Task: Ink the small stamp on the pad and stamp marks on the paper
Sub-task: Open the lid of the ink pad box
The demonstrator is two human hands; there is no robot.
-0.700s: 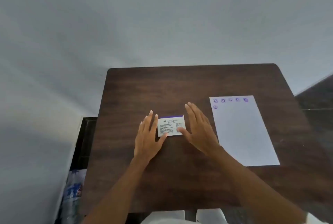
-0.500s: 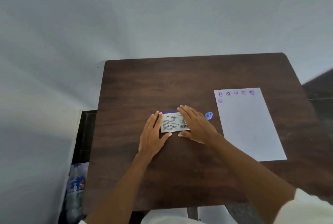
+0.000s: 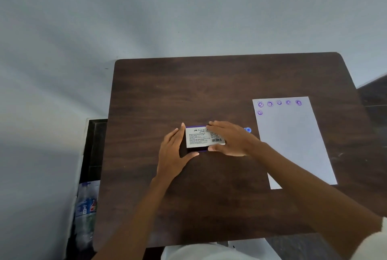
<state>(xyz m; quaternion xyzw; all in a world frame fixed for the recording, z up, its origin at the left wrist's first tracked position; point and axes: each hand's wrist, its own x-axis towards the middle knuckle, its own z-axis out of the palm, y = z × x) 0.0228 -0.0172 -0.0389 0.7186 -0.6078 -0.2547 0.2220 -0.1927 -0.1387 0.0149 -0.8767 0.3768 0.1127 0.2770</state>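
The stamp pad (image 3: 199, 137) lies in the middle of the dark table, its white printed lid on top. A dark gap and a purple edge show under the lid's front left corner, so the lid looks slightly raised. My left hand (image 3: 174, 150) holds the pad's left side, thumb at the front edge. My right hand (image 3: 232, 139) grips the lid's right part, fingers over the top. The small blue stamp (image 3: 248, 130) stands on the table just right of my right hand, mostly hidden by it. The white paper (image 3: 293, 144) lies to the right, with several purple marks along its top.
The dark wooden table (image 3: 209, 88) stands against a pale wall. Its left edge drops to a gap where plastic bottles (image 3: 85, 207) stand on the floor. My right forearm crosses the paper's near left corner.
My right hand has slid further onto the lid and closed on it, and my left hand has closed on the pad's left side. A dark gap now shows under the lid's front.
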